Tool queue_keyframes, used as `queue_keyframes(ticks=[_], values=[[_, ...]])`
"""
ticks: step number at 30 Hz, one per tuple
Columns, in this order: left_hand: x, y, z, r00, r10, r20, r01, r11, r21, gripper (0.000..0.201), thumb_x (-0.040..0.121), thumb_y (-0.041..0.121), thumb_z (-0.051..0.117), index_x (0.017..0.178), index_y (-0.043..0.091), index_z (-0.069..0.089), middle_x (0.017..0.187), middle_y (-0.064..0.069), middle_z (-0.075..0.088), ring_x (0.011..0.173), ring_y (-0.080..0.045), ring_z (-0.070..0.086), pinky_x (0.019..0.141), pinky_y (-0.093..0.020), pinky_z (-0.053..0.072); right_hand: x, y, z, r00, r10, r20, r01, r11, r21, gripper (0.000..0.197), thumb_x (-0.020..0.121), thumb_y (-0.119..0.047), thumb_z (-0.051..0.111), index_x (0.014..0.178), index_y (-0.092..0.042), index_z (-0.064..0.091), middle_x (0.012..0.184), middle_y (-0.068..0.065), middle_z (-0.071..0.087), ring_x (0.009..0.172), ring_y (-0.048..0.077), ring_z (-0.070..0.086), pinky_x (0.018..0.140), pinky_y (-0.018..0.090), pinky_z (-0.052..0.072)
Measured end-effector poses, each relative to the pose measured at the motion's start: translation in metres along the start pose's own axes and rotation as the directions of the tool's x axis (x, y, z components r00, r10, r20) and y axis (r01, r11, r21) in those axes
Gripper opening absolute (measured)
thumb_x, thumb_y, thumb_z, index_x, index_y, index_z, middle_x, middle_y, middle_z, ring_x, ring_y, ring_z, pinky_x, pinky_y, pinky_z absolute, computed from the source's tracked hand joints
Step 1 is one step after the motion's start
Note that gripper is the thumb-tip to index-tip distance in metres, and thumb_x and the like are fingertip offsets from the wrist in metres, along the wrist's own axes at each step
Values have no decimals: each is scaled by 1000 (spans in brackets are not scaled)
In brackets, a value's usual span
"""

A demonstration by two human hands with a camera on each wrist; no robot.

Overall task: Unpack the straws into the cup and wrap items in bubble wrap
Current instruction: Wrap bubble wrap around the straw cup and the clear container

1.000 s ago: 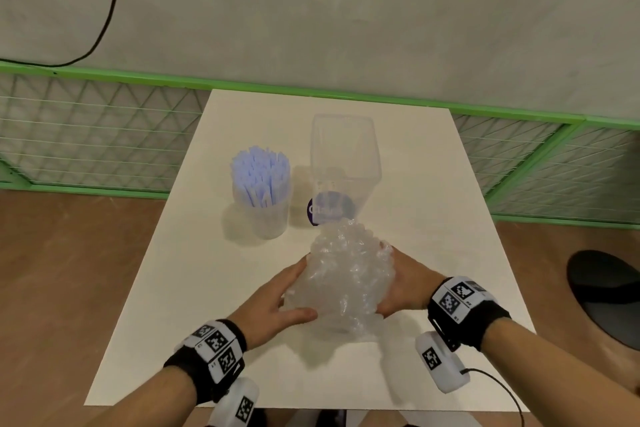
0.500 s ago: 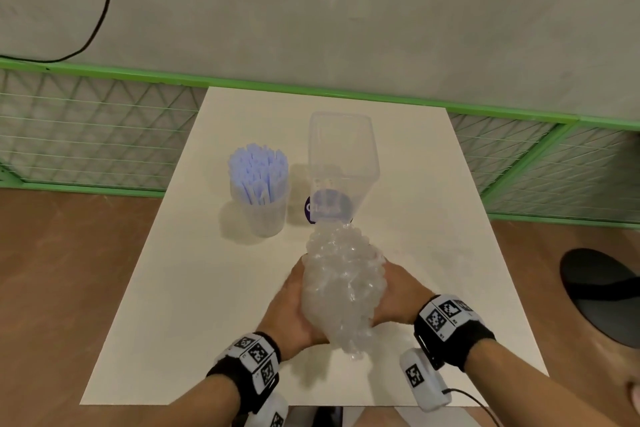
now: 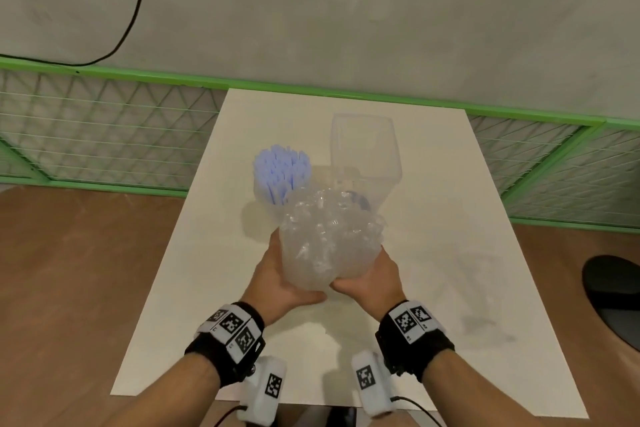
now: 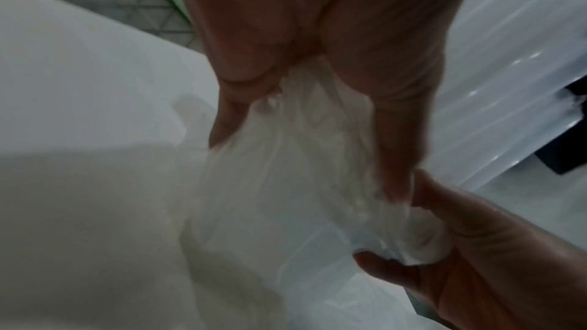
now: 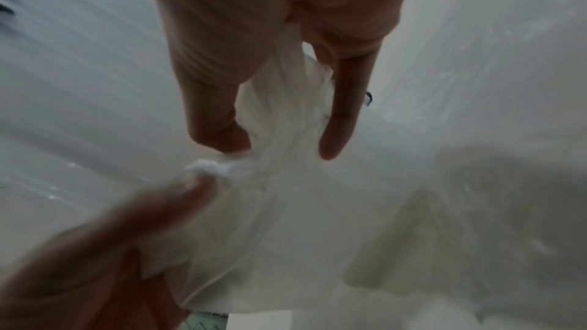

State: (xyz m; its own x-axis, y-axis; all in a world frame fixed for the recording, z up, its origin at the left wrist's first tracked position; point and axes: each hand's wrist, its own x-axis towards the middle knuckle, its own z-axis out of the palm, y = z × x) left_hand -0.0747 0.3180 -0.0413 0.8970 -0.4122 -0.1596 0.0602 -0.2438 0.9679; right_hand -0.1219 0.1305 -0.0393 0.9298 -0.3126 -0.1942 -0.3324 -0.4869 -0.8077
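Observation:
A clear bubble-wrap bundle [image 3: 329, 239] hangs above the white table [image 3: 433, 253], held from both sides. My left hand [image 3: 280, 274] grips its lower left side and my right hand [image 3: 370, 277] grips its lower right; what is inside is hidden. In the left wrist view, my left hand [image 4: 305, 114] curls round the crumpled wrap [image 4: 286, 172]. In the right wrist view, my right hand [image 5: 279, 109] pinches the wrap [image 5: 286, 185]. Behind the bundle, a clear cup [image 3: 265, 194] holds several pale blue straws [image 3: 280, 166].
A tall empty clear container [image 3: 365, 156] stands right of the cup, with a dark blue round thing [image 3: 362, 203] at its foot. A green mesh fence [image 3: 104, 128] runs behind the table. A black object [image 3: 613, 295] lies on the wooden floor at the right.
Both hands have lifted the bubble-wrap bundle off the table and carried it farther away, towards the cup and container. The left hand has shifted under its lower left side.

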Motion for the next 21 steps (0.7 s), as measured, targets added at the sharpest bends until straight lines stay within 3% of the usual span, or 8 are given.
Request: queue_keyframes(ticks=[2,4,9,13,17,19,21], values=[[0,-5,-5,999,25,38,-24,1000,-13,125,44,29,100,143,33,25,137,13,51,126,2,50,101,-22,46,1,1,13,1000,8,-10,-8,1000,-9,68,55,-39,85,117,-37,56,93,-26,66,85,-25,53,65,-4,36],[-1,-6,-7,999,54,-9,-54,998,-32,120,43,32,100,141,33,30,135,12,52,126,-1,51,101,-21,46,1,0,21,999,10,-31,-10,1000,-1,68,54,-38,85,116,-36,57,93,-27,65,85,-27,52,65,-5,36],[-3,-19,-5,994,-7,-105,5,1000,-22,101,49,27,99,125,53,39,122,22,60,111,12,56,86,-6,47,0,0,28,999,37,-31,-36,999,28,77,55,-33,88,121,-38,49,90,-30,59,78,-29,49,63,-7,35],[4,-35,-10,980,-122,-159,112,991,-72,95,43,36,99,123,45,49,116,17,67,109,0,63,94,-26,53,-1,4,34,1000,-23,10,22,997,78,84,59,-28,91,126,-42,41,104,-29,60,91,-26,53,74,-3,39],[7,-43,-13,980,-145,-136,138,989,-60,95,43,36,98,125,40,52,115,14,69,107,-4,66,95,-32,54,-1,3,33,995,-85,58,78,990,117,87,63,-27,89,129,-47,37,122,-20,59,110,-12,55,89,12,47],[6,-46,-15,980,-162,-117,155,986,-61,92,45,36,98,126,37,53,114,11,70,106,-6,67,94,-35,56,-3,2,23,986,-141,95,136,989,56,87,65,-29,86,132,-47,33,133,-18,48,124,-6,45,102,29,45],[6,-48,-16,978,-188,-92,184,982,-54,91,46,37,97,125,38,53,114,9,71,106,-9,68,93,-36,57,-8,-2,3,985,-151,90,153,988,-17,93,64,-36,84,134,-53,24,138,-24,29,132,-3,30,105,35,41]])
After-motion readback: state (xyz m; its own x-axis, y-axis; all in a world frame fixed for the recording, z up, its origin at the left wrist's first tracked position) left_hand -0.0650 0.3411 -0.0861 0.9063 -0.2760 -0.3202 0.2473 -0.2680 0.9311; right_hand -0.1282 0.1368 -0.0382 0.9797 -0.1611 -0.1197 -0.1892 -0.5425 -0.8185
